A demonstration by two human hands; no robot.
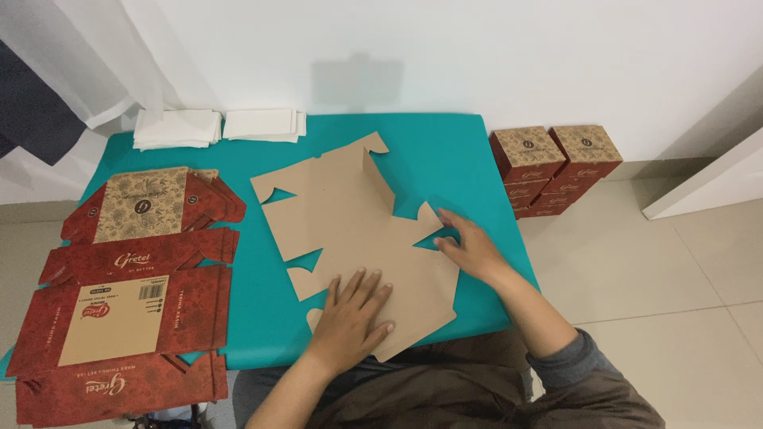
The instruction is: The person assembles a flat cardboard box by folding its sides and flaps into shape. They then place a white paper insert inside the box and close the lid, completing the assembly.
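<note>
box blank (350,230) lay flat, brown side up, on teal table (445,151), long axis diagonal | left hand (354,314) pressed flat on near end, fingers spread | right hand (469,242) nearer right-edge flap, fingers apparently pinching it

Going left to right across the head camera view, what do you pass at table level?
Stack of flat red printed cartons → left hand pressing on the unfolded brown cardboard blank → right hand at the blank's edge → assembled red boxes on the floor.
</note>
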